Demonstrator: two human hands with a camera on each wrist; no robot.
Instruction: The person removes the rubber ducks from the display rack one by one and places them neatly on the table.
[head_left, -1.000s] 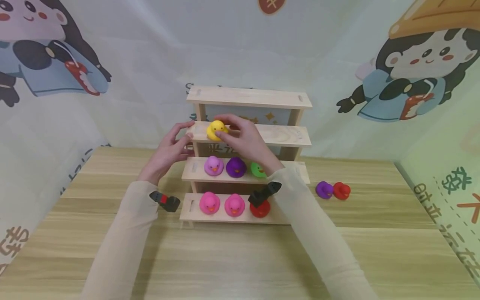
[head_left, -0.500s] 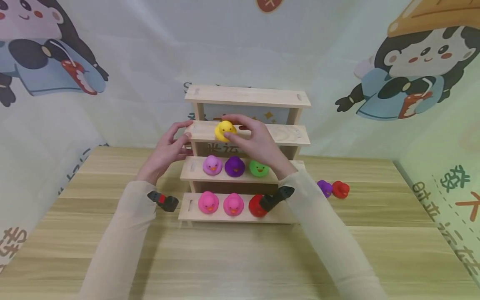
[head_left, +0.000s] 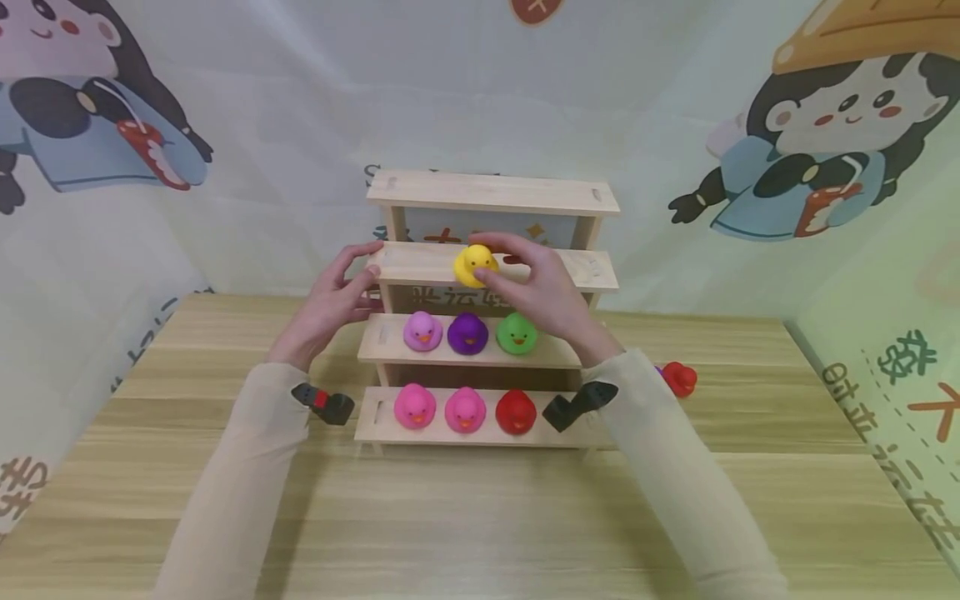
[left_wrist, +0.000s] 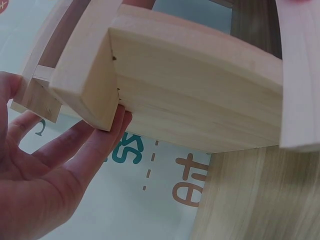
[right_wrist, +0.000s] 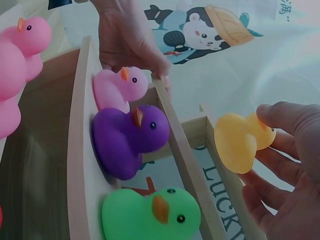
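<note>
My right hand (head_left: 551, 292) pinches a yellow rubber duck (head_left: 474, 267) between thumb and fingers, at the middle of the second board from the top of a wooden tiered shelf (head_left: 412, 260). Whether the duck touches the board I cannot tell. At that board's left end, my left hand (head_left: 324, 304) holds the shelf; in the left wrist view its fingers (left_wrist: 102, 145) lie against the upright. One tier lower sit a light purple duck (head_left: 422, 333), a dark purple duck (right_wrist: 125, 145) and a green duck (head_left: 517, 335). Two pink ducks (head_left: 465, 411) and a red duck (head_left: 516, 413) occupy the lowest board.
On the table (head_left: 480, 517), right of the shelf, lies another red duck (head_left: 679, 380); a purple one beside it is mostly behind my right sleeve. The top board (head_left: 491, 192) spans the shelf's back. A printed cloth (head_left: 300, 125) hangs behind.
My right hand has carried the yellow duck rightward along the board, uncovering the green duck and the lower red one. My left hand keeps its place on the shelf.
</note>
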